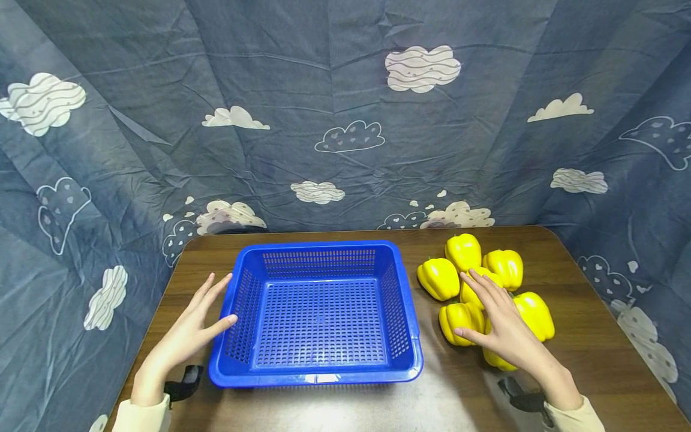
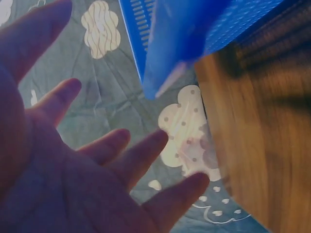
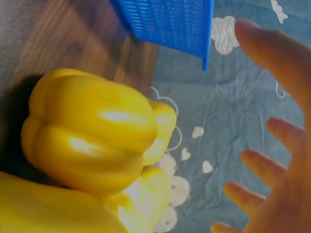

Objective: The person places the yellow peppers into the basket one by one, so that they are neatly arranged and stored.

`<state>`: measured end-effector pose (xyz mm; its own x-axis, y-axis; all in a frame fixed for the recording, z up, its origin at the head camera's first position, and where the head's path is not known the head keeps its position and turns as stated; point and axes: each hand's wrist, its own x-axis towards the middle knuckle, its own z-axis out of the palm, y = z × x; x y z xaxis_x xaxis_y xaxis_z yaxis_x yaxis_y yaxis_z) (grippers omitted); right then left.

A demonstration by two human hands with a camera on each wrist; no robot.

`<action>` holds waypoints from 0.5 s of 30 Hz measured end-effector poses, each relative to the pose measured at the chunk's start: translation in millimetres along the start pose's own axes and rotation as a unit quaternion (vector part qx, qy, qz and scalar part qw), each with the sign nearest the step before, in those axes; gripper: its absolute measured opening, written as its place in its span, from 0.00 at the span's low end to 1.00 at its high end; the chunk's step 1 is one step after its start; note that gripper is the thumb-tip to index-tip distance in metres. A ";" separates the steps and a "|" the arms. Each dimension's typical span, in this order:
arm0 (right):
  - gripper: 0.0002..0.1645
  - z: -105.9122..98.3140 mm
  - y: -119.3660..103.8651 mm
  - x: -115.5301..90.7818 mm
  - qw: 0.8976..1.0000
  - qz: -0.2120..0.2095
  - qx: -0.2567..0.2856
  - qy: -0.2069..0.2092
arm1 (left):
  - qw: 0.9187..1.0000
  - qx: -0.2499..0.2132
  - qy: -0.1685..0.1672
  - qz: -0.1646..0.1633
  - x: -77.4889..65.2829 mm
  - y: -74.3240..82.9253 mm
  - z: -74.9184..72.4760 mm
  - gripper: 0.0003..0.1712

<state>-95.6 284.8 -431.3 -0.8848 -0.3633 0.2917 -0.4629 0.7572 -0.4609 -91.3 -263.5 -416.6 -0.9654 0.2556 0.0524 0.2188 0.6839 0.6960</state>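
A blue plastic basket (image 1: 318, 378) with slotted walls stands on the table, nothing lying in it. At its left side is my left hand (image 1: 189, 327), fingers spread and holding nothing; the left wrist view shows the palm and a gap to the basket's rim (image 2: 150, 82). Over a cluster of several yellow bell peppers (image 1: 438, 279) hovers my right hand (image 1: 504, 327), its fingers spread and empty. It partly hides the nearer peppers in the head view. In the right wrist view a large yellow pepper (image 3: 87, 131) sits apart from the hand.
The brown wooden table (image 1: 604, 372) carries the basket at left and the peppers at right. Behind it and along both sides hangs a blue-grey cloth (image 1: 335, 72) with white cloud prints. Black straps (image 1: 186, 384) show at both wrists.
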 end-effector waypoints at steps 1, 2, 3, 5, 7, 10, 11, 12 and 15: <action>0.58 0.0 1.0 -1.0 1.000 -0.001 0.005 -0.004 | 1.000 -0.015 -0.005 0.003 0.1 -2.7 -0.1 0.43; 0.59 0.2 2.0 -2.0 1.000 -0.002 0.010 -0.007 | 0.999 -0.031 -0.011 0.005 0.3 -5.2 -0.1 0.44; 0.60 0.5 3.1 -3.1 1.000 -0.002 0.016 -0.011 | 0.999 -0.049 -0.019 0.006 0.7 -7.8 0.1 0.44; 0.61 1.1 4.9 -5.6 0.999 -0.001 0.028 -0.020 | 0.995 -0.092 -0.039 0.007 1.9 -12.7 0.9 0.45; 0.63 1.8 6.4 -8.3 0.999 0.003 0.036 -0.029 | 0.988 -0.143 -0.064 0.002 3.2 -17.7 2.2 0.45; 0.64 3.4 10.1 -12.3 0.998 0.003 0.041 -0.038 | 0.973 -0.210 -0.099 -0.004 4.8 -25.0 4.5 0.46; 0.65 4.1 11.6 -13.3 0.998 0.000 0.041 -0.039 | 0.969 -0.224 -0.107 -0.006 5.3 -27.0 5.1 0.46; 0.65 4.9 13.1 -14.2 0.998 -0.002 0.041 -0.040 | 0.965 -0.237 -0.113 -0.008 6.1 -28.9 5.6 0.46; 0.65 7.2 17.1 -16.1 0.998 -0.007 0.036 -0.045 | 0.958 -0.260 -0.124 -0.015 8.9 -32.8 6.8 0.46</action>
<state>-89.6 299.7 -449.9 -0.8776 -0.4240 0.2238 -0.4756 0.7112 -0.5176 -106.0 -279.0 -443.8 -0.8926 0.4398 -0.0994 0.0296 0.2770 0.9604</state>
